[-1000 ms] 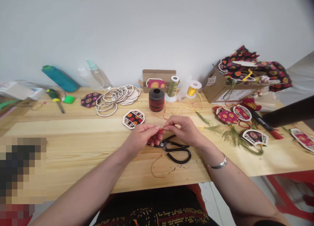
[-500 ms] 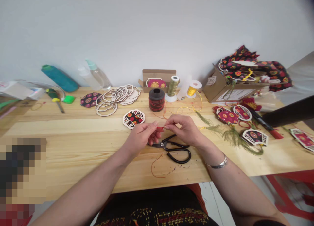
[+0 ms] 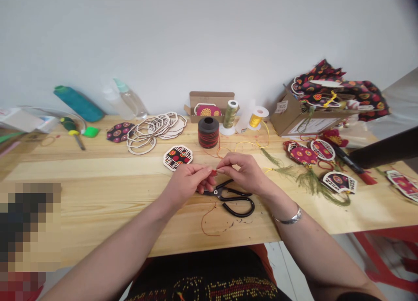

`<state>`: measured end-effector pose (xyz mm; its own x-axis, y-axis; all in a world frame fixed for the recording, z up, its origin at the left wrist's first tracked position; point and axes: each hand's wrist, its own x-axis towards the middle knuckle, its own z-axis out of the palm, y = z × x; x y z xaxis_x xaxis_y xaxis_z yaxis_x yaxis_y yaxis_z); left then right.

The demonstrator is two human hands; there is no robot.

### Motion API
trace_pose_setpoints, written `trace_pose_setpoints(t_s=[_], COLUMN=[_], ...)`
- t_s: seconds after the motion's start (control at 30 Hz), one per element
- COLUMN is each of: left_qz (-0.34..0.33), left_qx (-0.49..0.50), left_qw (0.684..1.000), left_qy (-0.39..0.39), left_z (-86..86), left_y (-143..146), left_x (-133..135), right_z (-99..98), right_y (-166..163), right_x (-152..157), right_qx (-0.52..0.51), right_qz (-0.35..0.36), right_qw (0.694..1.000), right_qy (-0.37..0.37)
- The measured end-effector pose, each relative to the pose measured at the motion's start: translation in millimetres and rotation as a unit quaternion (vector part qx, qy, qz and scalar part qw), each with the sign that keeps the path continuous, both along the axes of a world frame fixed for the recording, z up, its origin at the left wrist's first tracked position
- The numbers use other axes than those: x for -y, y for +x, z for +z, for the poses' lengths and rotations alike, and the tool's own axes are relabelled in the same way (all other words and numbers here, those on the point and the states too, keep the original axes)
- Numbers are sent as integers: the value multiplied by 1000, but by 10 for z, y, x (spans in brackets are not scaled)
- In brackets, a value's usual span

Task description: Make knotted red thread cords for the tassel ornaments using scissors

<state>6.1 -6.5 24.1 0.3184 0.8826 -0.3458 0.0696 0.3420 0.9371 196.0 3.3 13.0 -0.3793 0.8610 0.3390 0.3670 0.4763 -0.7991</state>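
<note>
Above the scissors, my two hands meet with fingertips almost touching. My left hand [image 3: 192, 179] pinches a small red piece [image 3: 214, 173], mostly hidden by the fingers; its kind I cannot make out. Thumb and forefinger of my right hand [image 3: 241, 170] are pressed together at the end of that piece, on something too small to name. Black-handled scissors [image 3: 240, 199] lie beneath, their blades partly covered by my left hand. Just behind the hands stand a spool of dark red thread [image 3: 208, 137] and, to its left, a wood-framed patterned fabric ornament [image 3: 178, 157].
Pale wooden frames [image 3: 148, 133], a teal thread cone [image 3: 79, 103] and a screwdriver [image 3: 72, 131] lie on the left. Green [image 3: 230, 116] and yellow [image 3: 257, 119] thread spools stand behind. Rightward are a cardboard box of fabric [image 3: 300, 118], tasselled ornaments [image 3: 303, 154] and a black marker [image 3: 349, 161].
Less of the red piece shows between my fingertips than before. My left fingers have shifted slightly toward my right hand; the things on the table stay put.
</note>
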Motion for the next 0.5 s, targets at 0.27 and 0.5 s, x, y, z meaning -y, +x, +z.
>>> trace_pose_setpoints(t_s=[0.27,0.5], left_qz=[18,1], left_qx=[47,34], left_qw=[996,998], left_qy=[-67,-46], left_z=[7,-15], left_y=[8,2], left_x=[2,-25], right_z=[2,19], right_y=[-8,-12], right_x=[9,35], right_qx=[1,1], right_qz=[2,11], right_qw=[1000,1000], right_qy=[-6,-1])
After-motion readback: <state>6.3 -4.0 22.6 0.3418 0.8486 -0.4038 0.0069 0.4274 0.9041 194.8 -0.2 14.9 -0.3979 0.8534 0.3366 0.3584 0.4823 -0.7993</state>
